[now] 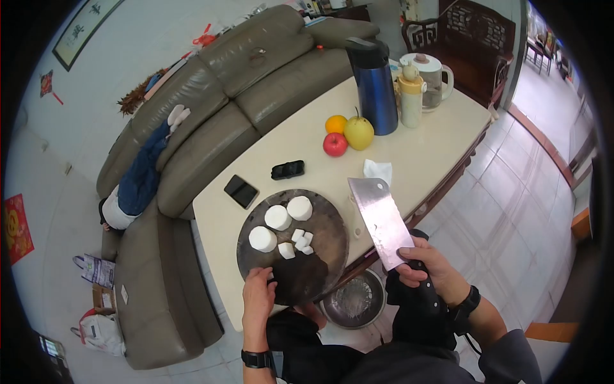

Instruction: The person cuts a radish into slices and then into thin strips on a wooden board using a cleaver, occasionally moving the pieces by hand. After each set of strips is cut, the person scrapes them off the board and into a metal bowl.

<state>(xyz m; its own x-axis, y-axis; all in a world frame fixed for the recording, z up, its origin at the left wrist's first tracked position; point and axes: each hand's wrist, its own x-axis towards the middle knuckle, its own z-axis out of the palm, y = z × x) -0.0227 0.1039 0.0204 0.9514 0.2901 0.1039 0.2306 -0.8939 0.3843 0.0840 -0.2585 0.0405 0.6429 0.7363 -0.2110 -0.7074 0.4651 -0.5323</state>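
Closest to me, the left hand [258,297] curls over the near rim of the round cutting board [310,278], fingers on top, gripping it. To the board's right, the right hand [427,265] is closed around the handle of a cleaver [380,221], whose blade is raised off the wood and points away from me. Three white rounds [277,217] sit on the board's far-left part, and small chunks [300,242] lie near its middle, just beside them.

I judge that cutting well means steadying the board first. The left fingers then go onto a round with tips tucked back, and the blade comes straight down onto the wood.

As for containers, a steel bowl [354,301] sits below the board's near-right edge, under the edge of the table [435,153]; I see nothing solid in it. Well beyond the board stand a blue flask [374,86], lidded with its contents hidden, and a glass kettle [435,80] whose fill I cannot tell.
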